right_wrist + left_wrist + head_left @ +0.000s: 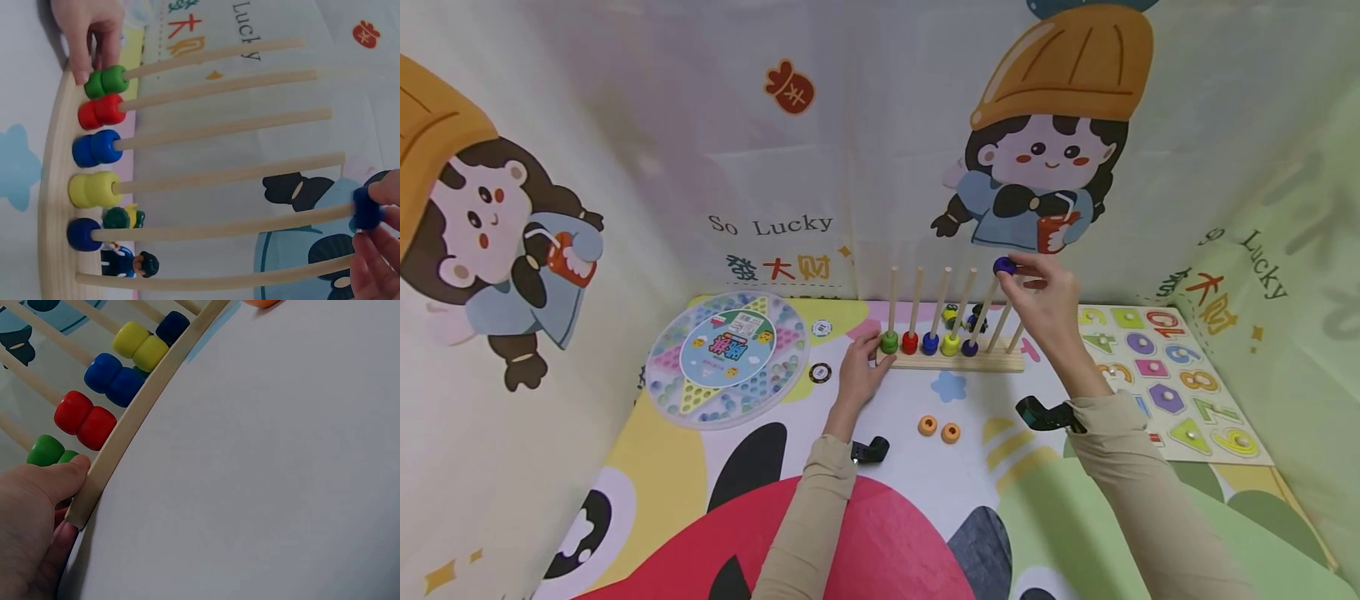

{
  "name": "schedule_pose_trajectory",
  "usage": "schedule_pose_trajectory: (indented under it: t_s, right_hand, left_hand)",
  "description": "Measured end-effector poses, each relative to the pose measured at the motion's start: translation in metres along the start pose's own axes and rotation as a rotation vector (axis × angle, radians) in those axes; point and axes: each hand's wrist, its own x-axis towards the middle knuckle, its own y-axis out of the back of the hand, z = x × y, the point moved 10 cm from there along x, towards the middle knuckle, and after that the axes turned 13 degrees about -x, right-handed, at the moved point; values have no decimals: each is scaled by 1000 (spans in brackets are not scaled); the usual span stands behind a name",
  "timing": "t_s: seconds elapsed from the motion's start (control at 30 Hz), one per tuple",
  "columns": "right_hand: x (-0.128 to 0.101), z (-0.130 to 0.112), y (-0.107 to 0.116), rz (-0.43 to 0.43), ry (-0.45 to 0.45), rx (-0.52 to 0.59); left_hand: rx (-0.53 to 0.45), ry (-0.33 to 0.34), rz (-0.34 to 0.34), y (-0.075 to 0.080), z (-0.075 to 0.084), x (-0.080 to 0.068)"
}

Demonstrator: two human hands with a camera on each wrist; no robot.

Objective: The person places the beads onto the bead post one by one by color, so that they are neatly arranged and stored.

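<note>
A wooden peg stand (992,363) with several upright pegs stands on the table. My left hand (859,375) grips its left end, the thumb on the base beside the green beads (112,80). With thumb and fingertips my right hand (1048,296) pinches a dark blue bead (367,208) at the top of the fifth peg. Two beads each of green, red (109,108), blue (103,147) and yellow (94,190) sit low on the first pegs. One dark blue bead (83,234) rests at the foot of the fifth; the pegs right of it are bare.
Two orange beads, one left (927,425) and one right (951,432), lie in front of the stand. Small toy figures (977,318) are behind it. A round marble board (662,367) lies left, near two chips. On the right is a number-and-shape puzzle board (1206,417). Printed curtains surround the table.
</note>
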Motion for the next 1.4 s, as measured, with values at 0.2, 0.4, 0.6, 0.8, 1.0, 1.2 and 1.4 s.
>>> schedule_pose_trajectory:
  t_s: [0.2,0.4,0.6,0.8,1.0,1.2,1.4]
  right_hand:
    - [0,1,0,2,-9,-19]
    - [-19,8,-4,-19,18,-8]
    - [-50,19,-24,-122,69,26]
    - [-90,38,-60,-311,80,37]
    - [-124,57,-80,-400,34,71]
    - [-149,67,-92,-458,10,82]
    - [-169,62,-101,-504,71,113]
  left_hand:
    - [2,-18,3,-2,0,1]
    - [-6,-7,-5,-3,0,2]
    - [-1,2,-6,-3,1,2]
    - [-11,4,-7,-3,0,3]
    - [-10,11,-2,-2,-1,1]
    - [-11,5,5,-2,-2,1]
    - [-7,5,5,-1,-2,0]
